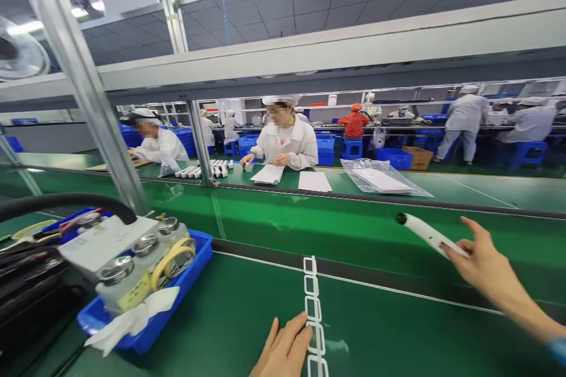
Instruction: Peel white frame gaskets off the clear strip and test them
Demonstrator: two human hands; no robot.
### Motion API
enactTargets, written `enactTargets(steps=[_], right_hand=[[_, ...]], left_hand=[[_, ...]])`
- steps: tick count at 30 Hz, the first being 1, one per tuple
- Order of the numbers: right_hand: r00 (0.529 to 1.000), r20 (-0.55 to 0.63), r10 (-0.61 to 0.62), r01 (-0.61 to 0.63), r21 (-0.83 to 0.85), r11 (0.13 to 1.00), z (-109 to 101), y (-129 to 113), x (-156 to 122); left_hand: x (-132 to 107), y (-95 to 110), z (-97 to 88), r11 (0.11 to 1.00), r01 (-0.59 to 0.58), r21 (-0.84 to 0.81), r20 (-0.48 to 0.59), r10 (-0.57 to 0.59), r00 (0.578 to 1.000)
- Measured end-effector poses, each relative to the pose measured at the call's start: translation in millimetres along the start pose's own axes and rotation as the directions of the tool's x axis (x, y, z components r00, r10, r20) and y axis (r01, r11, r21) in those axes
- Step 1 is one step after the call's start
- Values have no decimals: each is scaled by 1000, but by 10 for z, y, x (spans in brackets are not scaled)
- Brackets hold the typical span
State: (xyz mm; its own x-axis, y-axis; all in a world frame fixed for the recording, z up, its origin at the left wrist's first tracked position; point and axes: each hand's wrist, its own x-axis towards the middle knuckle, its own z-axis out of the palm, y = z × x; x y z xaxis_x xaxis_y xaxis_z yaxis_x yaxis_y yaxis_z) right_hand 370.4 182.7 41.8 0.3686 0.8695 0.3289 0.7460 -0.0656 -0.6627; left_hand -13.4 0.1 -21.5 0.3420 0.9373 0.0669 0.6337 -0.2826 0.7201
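Note:
My right hand (pixel 480 262) reaches out over the green conveyor belt (pixel 274 218) and is closed on a slim white pen-shaped device (pixel 427 234) with a dark tip that points up and left. My left hand (pixel 285 350) lies low at the bottom edge, fingers stretched out flat on the green table (pixel 230 318), holding nothing. Its fingertips touch a column of white chain-like outlines (pixel 313 312) marked on the table.
A blue tray (pixel 194 265) at left holds glass jars with metal lids, yellow rings and a white cloth. A slanted metal post (pixel 84 82) rises above it. Across the belt, workers in white coats sit with paper sheets (pixel 313 181), white tubes (pixel 207 169) and a plastic bag (pixel 382 177).

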Motion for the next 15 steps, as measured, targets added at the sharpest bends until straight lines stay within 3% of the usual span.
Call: enactTargets(steps=[1, 2, 4, 6, 8, 10, 13, 15], right_hand=[[987, 39, -158, 154, 79, 985, 86, -161, -219], [936, 50, -349, 338, 151, 929, 170, -323, -464], [752, 32, -658, 642, 192, 743, 323, -641, -984], [565, -10, -825, 815, 159, 557, 456, -930, -1455], [416, -75, -906, 907, 107, 407, 566, -1161, -1800], [305, -148, -941, 952, 68, 298, 653, -1308, -2003], [213, -213, -953, 977, 80, 200, 771, -1346, -2120], [194, -241, -951, 976, 143, 163, 879, -1278, -2141]], left_hand=[[2, 47, -52, 997, 18, -77, -12, -19, 1000], [6, 99, -91, 987, 40, -158, -48, -48, 998], [27, 204, -132, 935, 85, -343, -149, -143, 978], [64, 296, -144, 828, 91, -554, -195, -235, 952], [101, 366, -155, 677, 58, -734, -195, -291, 937], [119, 413, -174, 551, 9, -835, -194, -309, 931], [109, 445, -190, 424, -47, -904, -232, -397, 888], [110, 432, -180, 333, -65, -941, -220, -453, 864]])
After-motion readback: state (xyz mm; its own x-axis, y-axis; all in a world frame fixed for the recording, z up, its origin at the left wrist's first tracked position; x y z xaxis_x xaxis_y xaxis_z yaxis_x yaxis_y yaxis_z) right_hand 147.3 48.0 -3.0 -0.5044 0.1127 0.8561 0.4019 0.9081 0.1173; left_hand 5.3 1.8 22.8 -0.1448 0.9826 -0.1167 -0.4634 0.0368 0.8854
